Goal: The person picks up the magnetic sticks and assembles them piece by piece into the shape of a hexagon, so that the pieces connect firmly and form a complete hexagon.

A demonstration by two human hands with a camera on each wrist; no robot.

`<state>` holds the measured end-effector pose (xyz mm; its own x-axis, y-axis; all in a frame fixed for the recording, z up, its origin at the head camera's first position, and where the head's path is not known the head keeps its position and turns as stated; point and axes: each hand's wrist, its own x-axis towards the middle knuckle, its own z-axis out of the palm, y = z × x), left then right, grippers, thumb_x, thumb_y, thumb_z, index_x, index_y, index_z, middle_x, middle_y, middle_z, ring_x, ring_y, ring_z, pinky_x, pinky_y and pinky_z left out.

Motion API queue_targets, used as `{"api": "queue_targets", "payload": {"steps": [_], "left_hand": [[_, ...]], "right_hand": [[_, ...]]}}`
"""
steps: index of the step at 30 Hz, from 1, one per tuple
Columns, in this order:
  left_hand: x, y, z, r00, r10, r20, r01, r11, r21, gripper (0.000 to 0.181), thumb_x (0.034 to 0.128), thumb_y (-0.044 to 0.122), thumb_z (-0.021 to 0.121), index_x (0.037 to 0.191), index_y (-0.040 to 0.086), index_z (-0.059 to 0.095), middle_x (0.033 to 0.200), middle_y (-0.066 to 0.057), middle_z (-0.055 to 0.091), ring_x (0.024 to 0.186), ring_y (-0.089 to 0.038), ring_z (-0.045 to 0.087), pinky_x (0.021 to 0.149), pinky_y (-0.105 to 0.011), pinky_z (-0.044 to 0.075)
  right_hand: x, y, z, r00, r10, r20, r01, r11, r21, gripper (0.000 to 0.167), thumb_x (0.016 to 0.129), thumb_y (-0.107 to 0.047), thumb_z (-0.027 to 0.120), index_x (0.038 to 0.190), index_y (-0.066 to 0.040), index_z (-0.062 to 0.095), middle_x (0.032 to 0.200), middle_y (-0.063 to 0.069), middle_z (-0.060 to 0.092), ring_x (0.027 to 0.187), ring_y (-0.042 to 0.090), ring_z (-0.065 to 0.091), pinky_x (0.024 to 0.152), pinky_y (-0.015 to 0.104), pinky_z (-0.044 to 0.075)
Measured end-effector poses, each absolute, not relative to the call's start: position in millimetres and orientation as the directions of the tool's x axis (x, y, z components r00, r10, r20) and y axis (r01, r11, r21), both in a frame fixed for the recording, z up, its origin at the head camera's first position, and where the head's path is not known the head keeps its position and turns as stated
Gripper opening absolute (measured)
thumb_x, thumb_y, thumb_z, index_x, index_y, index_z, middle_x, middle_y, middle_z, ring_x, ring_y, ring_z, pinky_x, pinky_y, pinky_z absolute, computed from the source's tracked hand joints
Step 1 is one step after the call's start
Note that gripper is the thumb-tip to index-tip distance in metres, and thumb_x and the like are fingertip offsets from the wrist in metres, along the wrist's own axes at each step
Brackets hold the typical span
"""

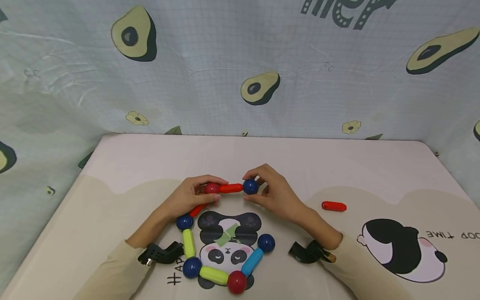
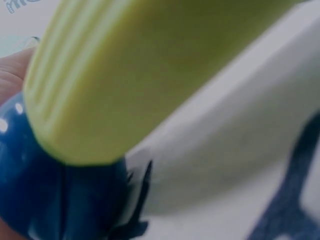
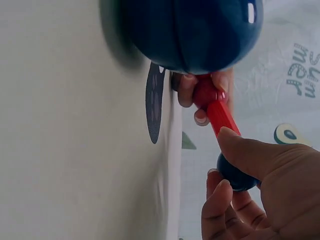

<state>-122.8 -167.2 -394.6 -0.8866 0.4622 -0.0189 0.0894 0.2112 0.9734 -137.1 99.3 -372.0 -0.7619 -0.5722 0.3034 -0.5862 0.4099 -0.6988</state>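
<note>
My left hand grips a red ball between thumb and fingers. From that ball a red rod runs right to a blue ball, pinched by my right hand. Below the left hand, a second red rod leads to another blue ball. The chain continues through yellow-green rods, a lower red ball and a light blue rod, ending at a blue ball. In the left wrist view, a yellow-green rod hides most of the hand.
A loose red rod lies on the table, right of my right hand. The tablecloth bears printed animals, one panda inside the chain. A patterned curtain hangs behind the table. Dark straps with devices sit on both wrists.
</note>
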Motion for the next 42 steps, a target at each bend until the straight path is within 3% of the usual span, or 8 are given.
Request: {"api": "queue_targets", "payload": {"steps": [12, 20, 25, 30, 36, 42], "left_hand": [[-123, -167, -394, -0.883, 0.469, -0.009, 0.111, 0.228, 0.967, 0.036, 0.0891, 0.018, 0.069, 0.124, 0.014, 0.062, 0.113, -0.011, 0.059, 0.078, -0.027, 0.063, 0.071, -0.033, 0.055], [-122, -165, -394, -0.894, 0.448, -0.002, 0.134, 0.271, 0.953, 0.030, 0.0889, 0.018, 0.069, 0.119, 0.013, 0.066, 0.095, -0.009, 0.064, 0.066, -0.024, 0.061, 0.062, -0.031, 0.054], [-122, -164, -396, -0.896, 0.444, 0.000, 0.137, 0.277, 0.951, 0.029, 0.0893, 0.016, 0.069, 0.118, 0.009, 0.067, 0.093, -0.009, 0.064, 0.065, -0.023, 0.061, 0.063, -0.030, 0.054], [-122, -163, -397, -0.893, 0.449, -0.005, 0.142, 0.292, 0.946, 0.028, 0.0897, 0.015, 0.068, 0.117, 0.008, 0.066, 0.093, -0.010, 0.064, 0.066, -0.022, 0.061, 0.064, -0.030, 0.054], [-122, -165, -396, -0.889, 0.457, -0.008, 0.143, 0.294, 0.945, 0.028, 0.0901, 0.015, 0.068, 0.117, 0.009, 0.066, 0.087, -0.010, 0.063, 0.066, -0.023, 0.060, 0.064, -0.029, 0.054], [-122, -165, -396, -0.876, 0.482, -0.010, 0.144, 0.282, 0.948, 0.028, 0.0911, 0.014, 0.066, 0.119, 0.009, 0.065, 0.091, -0.011, 0.063, 0.068, -0.023, 0.059, 0.065, -0.028, 0.053]], "right_hand": [[-133, 96, -370, -0.768, -0.572, 0.289, -0.571, 0.405, -0.714, 0.047, 0.075, -0.013, 0.082, 0.115, -0.014, 0.058, 0.108, 0.001, 0.054, 0.089, 0.014, 0.056, 0.066, 0.025, 0.053], [-132, 93, -371, -0.755, -0.595, 0.276, -0.569, 0.385, -0.727, 0.046, 0.076, -0.014, 0.082, 0.114, -0.013, 0.058, 0.106, 0.001, 0.054, 0.087, 0.016, 0.059, 0.066, 0.030, 0.054], [-131, 99, -366, -0.761, -0.616, 0.203, -0.540, 0.429, -0.724, 0.051, 0.078, -0.018, 0.081, 0.122, -0.014, 0.055, 0.113, 0.002, 0.054, 0.088, 0.012, 0.059, 0.070, 0.026, 0.054], [-131, 124, -355, -0.785, -0.597, 0.165, -0.515, 0.482, -0.708, 0.056, 0.079, -0.017, 0.079, 0.129, -0.014, 0.054, 0.117, 0.006, 0.055, 0.086, 0.012, 0.060, 0.073, 0.025, 0.053], [-127, 179, -351, -0.816, -0.530, 0.231, -0.543, 0.564, -0.622, 0.048, 0.079, -0.013, 0.079, 0.123, -0.012, 0.059, 0.110, 0.004, 0.060, 0.083, 0.013, 0.059, 0.066, 0.025, 0.052], [-111, 223, -359, -0.855, -0.472, 0.217, -0.512, 0.696, -0.504, 0.043, 0.075, -0.009, 0.081, 0.114, -0.012, 0.063, 0.091, 0.000, 0.057, 0.059, 0.008, 0.047, 0.053, 0.022, 0.043]]}}
